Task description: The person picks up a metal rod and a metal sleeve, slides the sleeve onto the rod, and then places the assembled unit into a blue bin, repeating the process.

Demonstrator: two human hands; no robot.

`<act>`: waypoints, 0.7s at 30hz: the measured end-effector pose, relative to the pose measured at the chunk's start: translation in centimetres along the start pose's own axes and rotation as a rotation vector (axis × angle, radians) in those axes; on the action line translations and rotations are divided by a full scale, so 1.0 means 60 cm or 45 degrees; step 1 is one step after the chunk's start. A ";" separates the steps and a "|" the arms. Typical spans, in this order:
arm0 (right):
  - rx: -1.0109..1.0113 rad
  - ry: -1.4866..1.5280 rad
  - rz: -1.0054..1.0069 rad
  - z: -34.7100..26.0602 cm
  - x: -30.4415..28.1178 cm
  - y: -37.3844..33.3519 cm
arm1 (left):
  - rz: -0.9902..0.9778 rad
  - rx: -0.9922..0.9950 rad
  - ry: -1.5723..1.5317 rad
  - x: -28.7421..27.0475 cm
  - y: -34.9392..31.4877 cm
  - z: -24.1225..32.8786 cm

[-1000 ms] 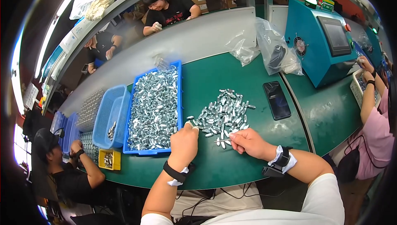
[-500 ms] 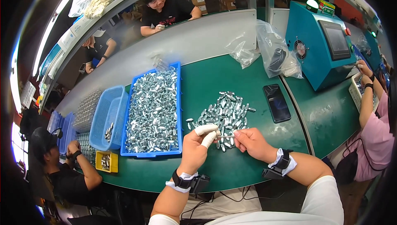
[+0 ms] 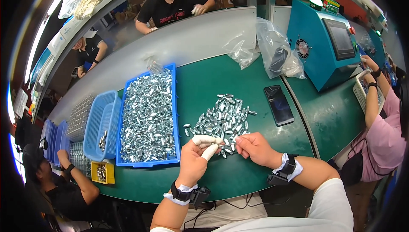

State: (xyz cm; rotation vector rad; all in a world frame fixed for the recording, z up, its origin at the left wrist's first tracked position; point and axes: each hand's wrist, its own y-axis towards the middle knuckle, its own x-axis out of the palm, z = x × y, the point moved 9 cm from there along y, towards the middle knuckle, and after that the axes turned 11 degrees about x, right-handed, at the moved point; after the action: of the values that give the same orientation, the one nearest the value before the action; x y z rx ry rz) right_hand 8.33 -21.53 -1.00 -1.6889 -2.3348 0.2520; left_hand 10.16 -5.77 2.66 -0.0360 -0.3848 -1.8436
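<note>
My left hand (image 3: 192, 158), with white covers on its thumb and fingers, is closed in a pinch; whatever sits between its fingertips is too small to make out. From there a thin metal rod (image 3: 228, 144) runs across to my right hand (image 3: 257, 150), whose bare thumb and fingers grip its other end. Both hands hover over the near edge of a loose pile of shiny hexagonal metal pieces (image 3: 221, 115) on the green tabletop (image 3: 200, 78).
Left of the pile stands a blue tray (image 3: 177, 121) full of similar pieces. Beyond it are a light-blue basket (image 3: 88, 140) and a yellow bin (image 3: 110, 175). A phone (image 3: 279, 105), plastic bags (image 3: 272, 48) and a teal machine (image 3: 311, 57) lie to the right. Co-workers sit around.
The view has shifted slightly, so the trays appear further left. The rod tilts a little more between my hands. Across the partition, a co-worker's gloved hand has risen.
</note>
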 end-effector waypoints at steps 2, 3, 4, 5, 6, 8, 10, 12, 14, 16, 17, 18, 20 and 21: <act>-0.008 0.010 0.010 -0.001 -0.003 0.000 | 0.022 -0.180 0.039 -0.002 -0.005 -0.016; -0.004 0.011 0.016 0.001 -0.003 0.000 | 0.038 -0.269 0.059 -0.004 -0.010 -0.026; 0.001 -0.045 0.020 0.002 0.000 0.000 | 0.034 -0.272 0.056 -0.003 -0.010 -0.028; 0.007 -0.102 0.023 0.004 0.002 0.000 | 0.009 -0.283 0.128 -0.002 -0.012 -0.030; 0.013 -0.159 0.026 0.005 0.004 -0.001 | -0.016 -0.293 0.201 -0.002 -0.013 -0.033; 0.003 -0.186 0.034 0.001 0.005 -0.003 | -0.039 -0.304 0.269 0.000 -0.015 -0.034; -0.024 -0.237 0.040 -0.005 0.008 -0.005 | -0.016 -0.270 0.237 0.004 -0.013 -0.025; -0.058 -0.302 0.061 -0.010 0.007 -0.008 | 0.003 -0.253 0.218 0.004 -0.014 -0.025; -0.137 -0.422 0.104 -0.019 0.008 -0.009 | -0.013 -0.287 0.241 0.000 -0.016 -0.037; -0.148 -0.401 0.115 -0.017 0.009 -0.009 | -0.013 -0.305 0.255 -0.001 -0.019 -0.042; -0.158 -0.378 0.134 -0.016 0.008 -0.010 | -0.016 -0.297 0.295 -0.001 -0.019 -0.041; -0.165 -0.354 0.155 -0.015 0.007 -0.011 | -0.020 -0.293 0.333 0.000 -0.019 -0.042; -0.170 -0.349 0.148 -0.018 0.007 -0.012 | -0.021 -0.296 0.372 0.001 -0.021 -0.044; -0.179 -0.345 0.147 -0.022 0.007 -0.013 | -0.023 -0.194 0.433 0.001 -0.018 -0.034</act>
State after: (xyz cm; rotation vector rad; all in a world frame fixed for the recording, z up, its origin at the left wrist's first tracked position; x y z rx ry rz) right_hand 7.92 -21.38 0.51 -1.9702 -2.4992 0.3674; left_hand 9.45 -6.15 0.50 0.1756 -0.0073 -1.8518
